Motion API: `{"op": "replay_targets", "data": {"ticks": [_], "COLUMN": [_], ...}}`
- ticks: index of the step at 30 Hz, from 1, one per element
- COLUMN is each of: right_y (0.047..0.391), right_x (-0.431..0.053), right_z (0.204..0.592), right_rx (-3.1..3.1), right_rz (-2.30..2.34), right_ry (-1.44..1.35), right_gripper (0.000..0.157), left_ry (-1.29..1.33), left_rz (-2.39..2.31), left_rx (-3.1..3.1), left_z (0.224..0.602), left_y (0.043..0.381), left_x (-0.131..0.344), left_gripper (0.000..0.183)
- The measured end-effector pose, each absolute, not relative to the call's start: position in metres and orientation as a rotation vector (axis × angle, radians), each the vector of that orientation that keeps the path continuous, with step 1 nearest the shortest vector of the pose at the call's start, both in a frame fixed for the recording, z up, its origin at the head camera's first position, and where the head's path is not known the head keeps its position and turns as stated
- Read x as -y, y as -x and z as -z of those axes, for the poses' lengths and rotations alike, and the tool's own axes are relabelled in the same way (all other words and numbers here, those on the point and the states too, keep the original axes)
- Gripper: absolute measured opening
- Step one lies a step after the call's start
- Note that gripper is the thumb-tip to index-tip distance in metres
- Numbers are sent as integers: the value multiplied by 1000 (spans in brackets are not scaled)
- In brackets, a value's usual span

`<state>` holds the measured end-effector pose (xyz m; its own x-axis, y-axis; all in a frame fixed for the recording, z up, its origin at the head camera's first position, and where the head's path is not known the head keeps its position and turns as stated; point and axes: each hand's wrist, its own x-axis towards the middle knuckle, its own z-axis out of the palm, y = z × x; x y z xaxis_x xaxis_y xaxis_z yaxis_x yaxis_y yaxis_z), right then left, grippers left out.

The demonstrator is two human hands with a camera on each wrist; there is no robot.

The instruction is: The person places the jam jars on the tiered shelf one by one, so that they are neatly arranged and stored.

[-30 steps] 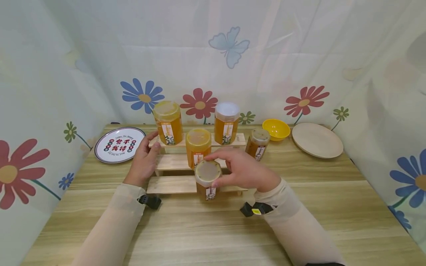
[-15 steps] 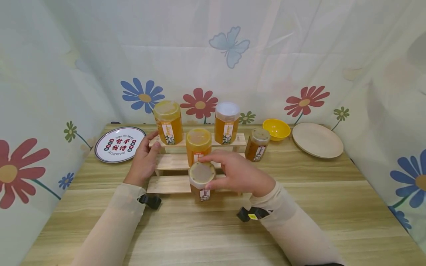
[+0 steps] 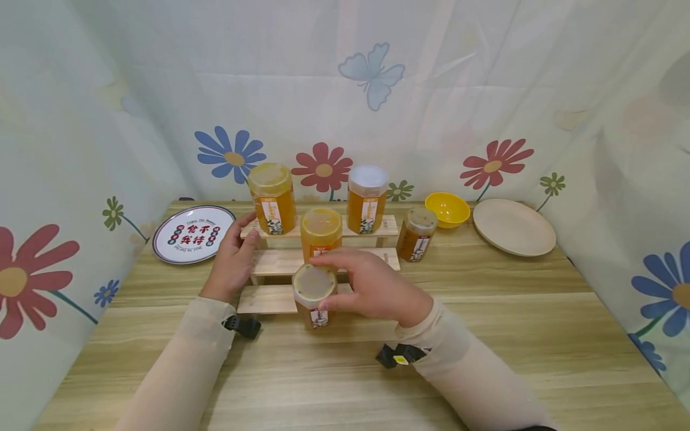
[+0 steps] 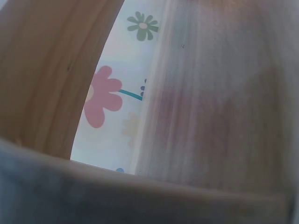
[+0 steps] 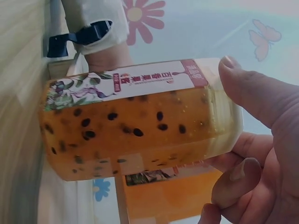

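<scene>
My right hand holds a passion fruit jam jar by its pale lid, thumb at the front and fingers across the far side. Dark seeds show through the amber jam in the jar in the right wrist view. In the head view it overlaps the lowest step of a three-step wooden rack. My left hand grips the left end of the rack's top step. Wooden boards fill much of the left wrist view. A yellow-lidded jar stands on the middle step, directly behind the held jar.
On the top step stand another yellow-lidded jar and a white-lidded jar. A darker jar stands right of the rack. A printed plate lies left; a yellow bowl and beige plate lie back right.
My right hand has moved the jam jar left along the front of the lowest step, in a steady small shift. The left hand stays at the rack's end.
</scene>
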<state>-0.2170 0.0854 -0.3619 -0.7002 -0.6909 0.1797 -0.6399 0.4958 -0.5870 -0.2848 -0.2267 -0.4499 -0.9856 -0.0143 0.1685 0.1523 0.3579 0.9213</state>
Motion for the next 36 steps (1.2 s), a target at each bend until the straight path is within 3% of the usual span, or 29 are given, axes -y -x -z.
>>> {"op": "replay_targets", "data": {"ticks": [36], "right_y": [209], "right_x": [-56], "right_z": [369], "right_rx": [-2680], "right_rz": [1025], "right_ry": [1127], "right_gripper": [74], "left_ry": [120], "left_rz": [1699], "left_rx": [2482], "left_z": [449], "left_y": [285], "left_x": [228], "left_gripper": [57]}}
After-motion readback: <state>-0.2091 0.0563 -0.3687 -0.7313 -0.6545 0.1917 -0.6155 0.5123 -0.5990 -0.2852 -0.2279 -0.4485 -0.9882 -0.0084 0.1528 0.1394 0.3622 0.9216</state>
